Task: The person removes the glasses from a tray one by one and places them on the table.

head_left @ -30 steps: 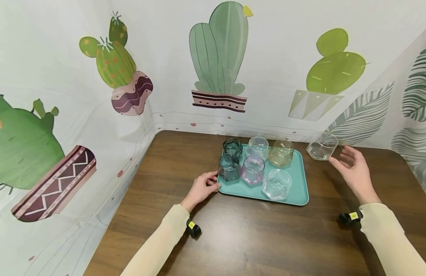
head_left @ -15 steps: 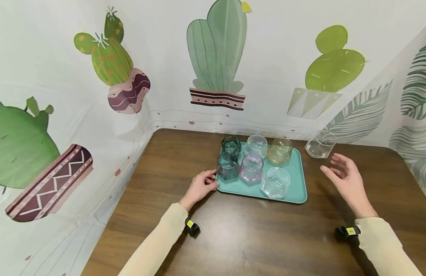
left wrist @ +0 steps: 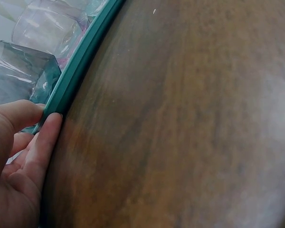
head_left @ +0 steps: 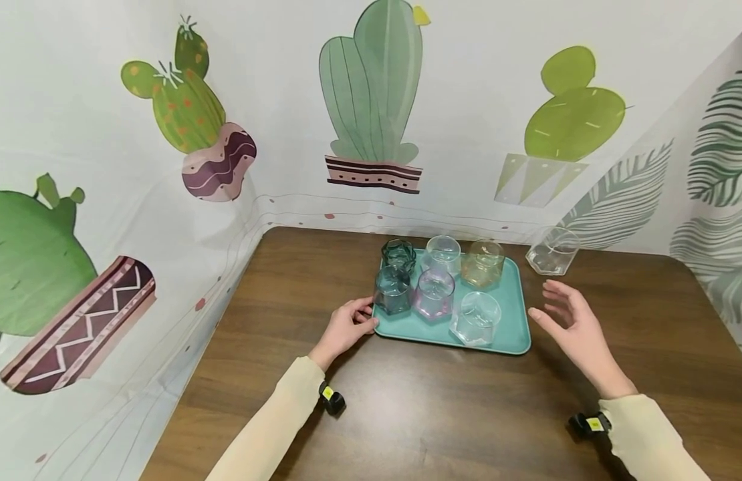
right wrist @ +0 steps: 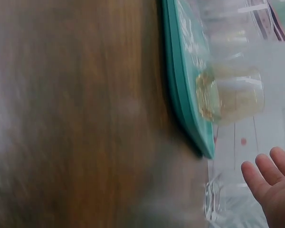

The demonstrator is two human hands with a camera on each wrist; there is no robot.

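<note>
Teal tray (head_left: 511, 314) is pinched at left by the left hand (head_left: 343, 329); the right hand (head_left: 574, 331) is held nearby, fingers (right wrist: 256, 182) relaxed

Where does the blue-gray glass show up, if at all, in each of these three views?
Head: blue-gray glass just right of and below picture center, at the near-left corner of the tray, by the left hand.
Left wrist: blue-gray glass at the left edge, upper half, just above the left hand.
Right wrist: not seen in it.
Shared landmark: the tray, in all three.
</note>
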